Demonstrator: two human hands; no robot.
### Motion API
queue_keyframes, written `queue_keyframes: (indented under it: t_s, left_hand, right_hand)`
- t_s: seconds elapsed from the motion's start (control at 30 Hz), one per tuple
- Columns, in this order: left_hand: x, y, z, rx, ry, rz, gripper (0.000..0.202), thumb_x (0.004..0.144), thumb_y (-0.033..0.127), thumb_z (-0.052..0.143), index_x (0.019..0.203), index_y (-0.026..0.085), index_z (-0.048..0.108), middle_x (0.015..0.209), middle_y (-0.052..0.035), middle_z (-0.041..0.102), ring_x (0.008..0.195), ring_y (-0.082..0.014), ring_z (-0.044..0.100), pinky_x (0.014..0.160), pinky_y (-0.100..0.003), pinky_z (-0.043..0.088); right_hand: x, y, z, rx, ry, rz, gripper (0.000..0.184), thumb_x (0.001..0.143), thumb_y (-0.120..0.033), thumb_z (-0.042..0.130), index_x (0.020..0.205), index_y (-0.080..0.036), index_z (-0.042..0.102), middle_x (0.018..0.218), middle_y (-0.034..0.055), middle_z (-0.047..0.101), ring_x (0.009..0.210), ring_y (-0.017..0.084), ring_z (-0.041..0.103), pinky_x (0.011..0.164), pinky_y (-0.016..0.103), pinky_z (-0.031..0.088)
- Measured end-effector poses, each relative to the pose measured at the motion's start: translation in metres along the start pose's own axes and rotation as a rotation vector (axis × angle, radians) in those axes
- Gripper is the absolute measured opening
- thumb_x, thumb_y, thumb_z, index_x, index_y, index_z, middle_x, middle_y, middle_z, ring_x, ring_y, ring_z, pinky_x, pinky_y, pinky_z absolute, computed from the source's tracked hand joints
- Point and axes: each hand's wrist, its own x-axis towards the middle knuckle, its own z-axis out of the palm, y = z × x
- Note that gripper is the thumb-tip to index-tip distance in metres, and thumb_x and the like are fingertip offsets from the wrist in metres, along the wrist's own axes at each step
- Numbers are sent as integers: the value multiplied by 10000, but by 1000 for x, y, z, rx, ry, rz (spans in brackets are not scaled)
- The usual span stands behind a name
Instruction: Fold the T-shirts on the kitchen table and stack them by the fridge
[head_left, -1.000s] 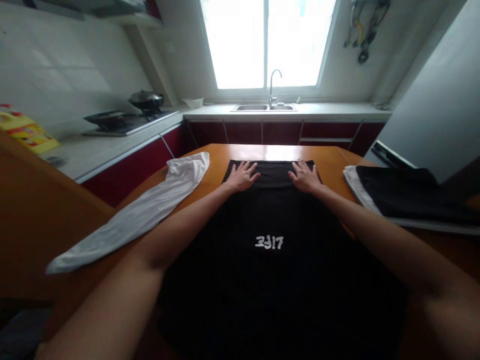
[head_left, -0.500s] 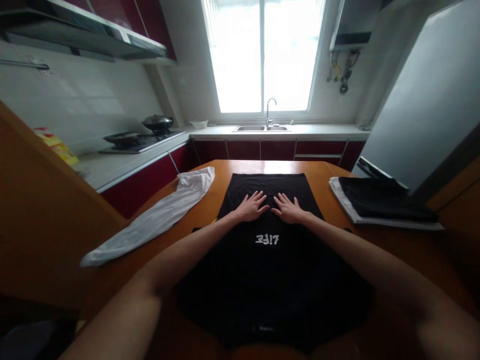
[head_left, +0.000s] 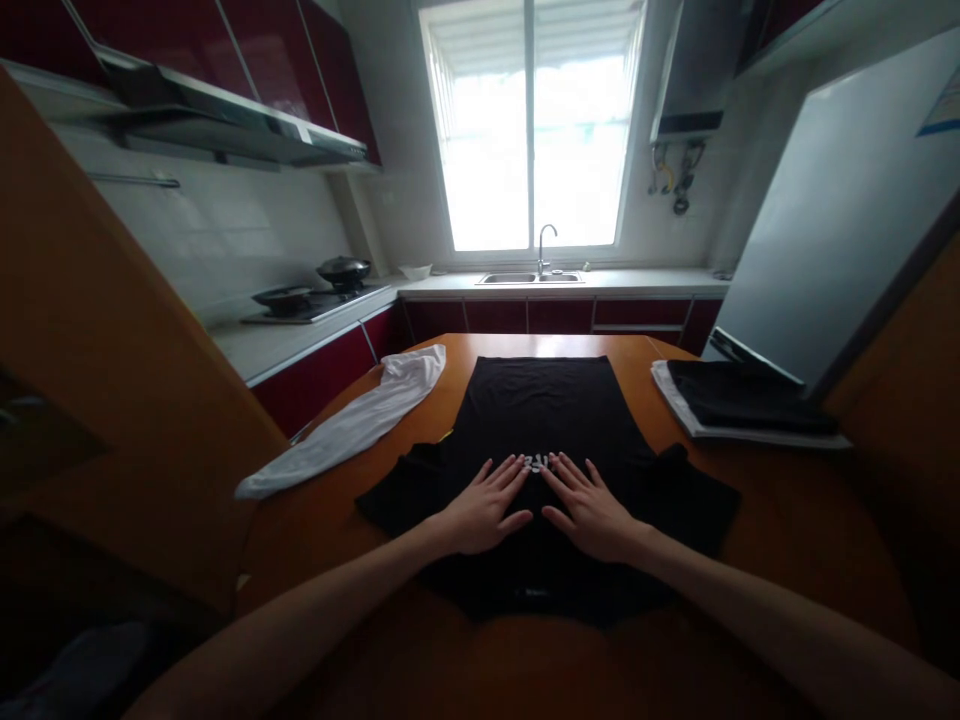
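Observation:
A black T-shirt [head_left: 544,405] lies spread on the wooden table [head_left: 360,575], its hem toward the window and its neck toward me. Flat on the chest of the shirt rests my left hand [head_left: 486,508], fingers stretched out. Beside it my right hand [head_left: 592,508] also lies flat, fingers apart. The fingertips of both hands partly cover a white printed word [head_left: 535,463]. Short sleeves stick out on both sides, and a small label shows near the neck.
To the left lies a crumpled white garment [head_left: 352,420]. At the right sits a folded stack of black and white cloth [head_left: 750,400]. Beyond the table are a sink [head_left: 510,279], a stove with pans [head_left: 343,270] and a fridge [head_left: 817,230].
Both hands have slid over the shirt toward me, from above the printed word down onto it and below. My view has tilted up a little.

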Motion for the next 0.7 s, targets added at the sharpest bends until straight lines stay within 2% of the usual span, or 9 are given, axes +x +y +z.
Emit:
queue_keyframes:
  t_s: [0.1, 0.17, 0.23, 0.3, 0.4, 0.47, 0.53, 0.63, 0.7]
  left_hand:
    - [-1, 2, -9, -35, -22, 16, 729, 1018, 608, 371, 1631, 272, 165, 1684, -82, 122, 1564, -260, 71, 1255, -517, 81]
    - [-4, -3, -21, -49, -8, 9, 666, 1021, 575, 398, 1608, 291, 262, 1678, -63, 183, 1560, -265, 118, 1253, -513, 127]
    - [-12, -18, -36, -44, 51, -41, 587, 1023, 531, 420, 1553, 280, 399, 1649, -56, 296, 1539, -258, 223, 1250, -465, 189]
    - [-22, -41, -51, -25, 152, -161, 531, 1020, 475, 440, 1492, 239, 495, 1585, -69, 430, 1480, -240, 366, 1227, -386, 269]
    - [-40, -81, -68, 58, 269, -445, 498, 1002, 403, 470, 1433, 165, 549, 1486, -120, 546, 1386, -242, 493, 1170, -325, 346]
    - [-49, -103, -72, 118, 250, -604, 462, 995, 386, 475, 1364, 135, 596, 1438, -151, 582, 1349, -257, 525, 1128, -325, 380]
    - [-54, -118, -73, 134, 190, -676, 393, 988, 380, 478, 1231, 137, 668, 1330, -158, 654, 1260, -270, 592, 1046, -324, 436]
    - [-56, -127, -71, 117, 125, -676, 296, 958, 380, 517, 1000, 171, 722, 1118, -130, 739, 1059, -267, 680, 894, -310, 488]
    - [-57, -128, -71, 112, 107, -669, 273, 943, 393, 536, 928, 185, 714, 1061, -113, 749, 989, -257, 691, 830, -300, 487]
  right_hand:
    - [-4, -3, 0, -21, 50, 7, 672, 1025, -550, 339, 1597, -200, 307, 1671, 124, 173, 1556, 287, 107, 1219, 616, 98]
    - [-5, -7, 1, -17, 78, -14, 637, 1032, -522, 334, 1593, -221, 320, 1671, 113, 188, 1555, 275, 125, 1221, 605, 120]
    - [-6, -10, 3, -5, 82, -38, 616, 1036, -518, 328, 1581, -233, 352, 1666, 110, 214, 1551, 268, 150, 1224, 585, 144]
    - [-8, -13, 6, 8, 72, -49, 614, 1036, -534, 324, 1562, -226, 395, 1659, 119, 238, 1546, 270, 171, 1225, 569, 160]
    - [-7, -12, 8, 33, 101, -28, 610, 1039, -532, 308, 1554, -221, 412, 1663, 112, 234, 1549, 257, 156, 1229, 538, 173]
    - [-5, -10, 9, 33, 129, 15, 601, 1043, -515, 298, 1564, -231, 392, 1671, 100, 213, 1555, 251, 127, 1229, 536, 172]
    - [-3, -8, 8, 16, 113, 67, 604, 1040, -512, 300, 1567, -230, 387, 1666, 108, 226, 1555, 257, 122, 1228, 547, 161]
    - [0, -6, 6, 0, 71, 117, 627, 1037, -522, 297, 1571, -203, 378, 1660, 125, 241, 1552, 259, 140, 1229, 528, 168]
    - [1, -1, 4, -26, 107, 153, 637, 1042, -514, 273, 1583, -186, 351, 1668, 123, 219, 1555, 254, 131, 1233, 512, 163]
